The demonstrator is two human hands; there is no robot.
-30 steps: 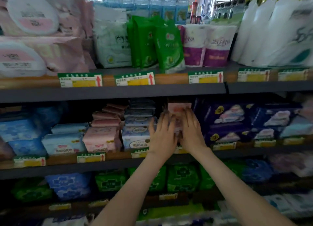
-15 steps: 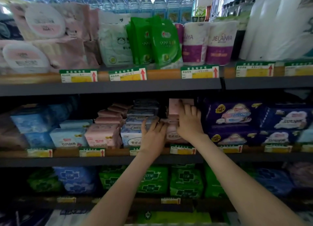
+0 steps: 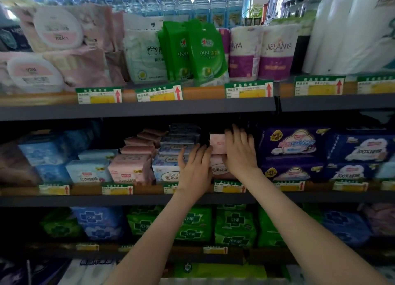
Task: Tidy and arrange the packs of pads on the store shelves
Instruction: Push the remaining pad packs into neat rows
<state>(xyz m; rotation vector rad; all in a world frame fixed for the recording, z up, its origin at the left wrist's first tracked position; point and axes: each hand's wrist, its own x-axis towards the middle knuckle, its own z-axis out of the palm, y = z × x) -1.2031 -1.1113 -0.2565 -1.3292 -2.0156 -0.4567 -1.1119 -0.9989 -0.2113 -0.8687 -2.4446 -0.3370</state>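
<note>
Two bare hands flank a stack of pink packs of pads [image 3: 217,145] on the middle shelf [image 3: 128,200]. The left hand [image 3: 195,169], fingers straight, presses flat against the stack at its 9 o'clock. The right hand [image 3: 240,154], fingers extended and together, lies against the upper pack at 3 o'clock. White-and-blue packs [image 3: 168,173] sit just beside the left hand at its 9 o'clock, dark blue packs [image 3: 292,148] just beside the right hand at 3 o'clock. Green packs [image 3: 234,227] line the shelf below at 6 o'clock.
</note>
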